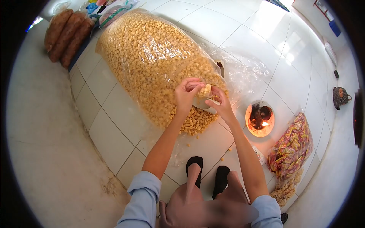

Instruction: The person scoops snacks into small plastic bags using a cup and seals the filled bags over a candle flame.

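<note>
My left hand (pixel 186 94) pinches a small clear plastic bag of yellow puffed snacks (pixel 205 90) at its left side. On the bag's other side, my right hand (pixel 221 104) has its fingers curled against it, thumb lower down. Below both hands is a white bowl (pixel 200 103), partly hidden by them. It rests at the mouth of a huge clear sack of puffed snacks (pixel 152 57) lying on the floor. Loose snacks (pixel 197 121) spill out of the sack's near end.
A small flame burns on a plate (pixel 249 121) with a dark, sooty holder, right of my hands. Beyond it lies a bag of colourful packets (pixel 291 146). Long brown bags (pixel 70 36) stand at far left. Clear plastic (pixel 245 70) spreads over the tiled floor (pixel 110 133).
</note>
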